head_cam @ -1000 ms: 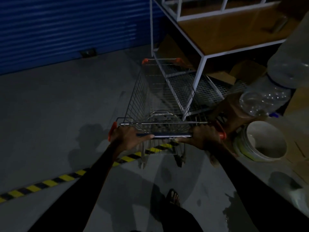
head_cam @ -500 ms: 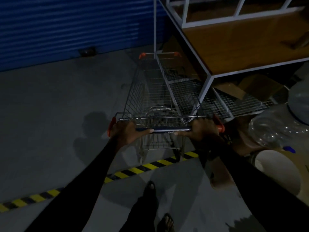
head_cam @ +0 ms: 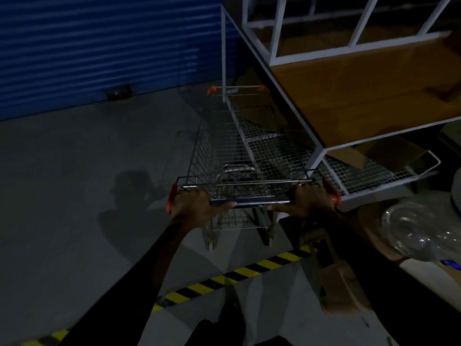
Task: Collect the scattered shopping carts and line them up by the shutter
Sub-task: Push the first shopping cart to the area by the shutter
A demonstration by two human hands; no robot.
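Left hand (head_cam: 197,206) and right hand (head_cam: 305,202) both grasp the cart (head_cam: 224,151) handle, fingers curled; cart apparently just beside the rack (head_cam: 311,156), facing the shutter (head_cam: 99,46).

No text or label is legible anywhere.

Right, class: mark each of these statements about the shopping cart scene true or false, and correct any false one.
1. Both hands grip the cart's handle. True: left hand, right hand.
2. The shutter is red. False: it is blue.
3. The shopping cart is loaded with boxes. False: its basket is empty.
4. A yellow-and-black striped line crosses the floor behind the cart. True.
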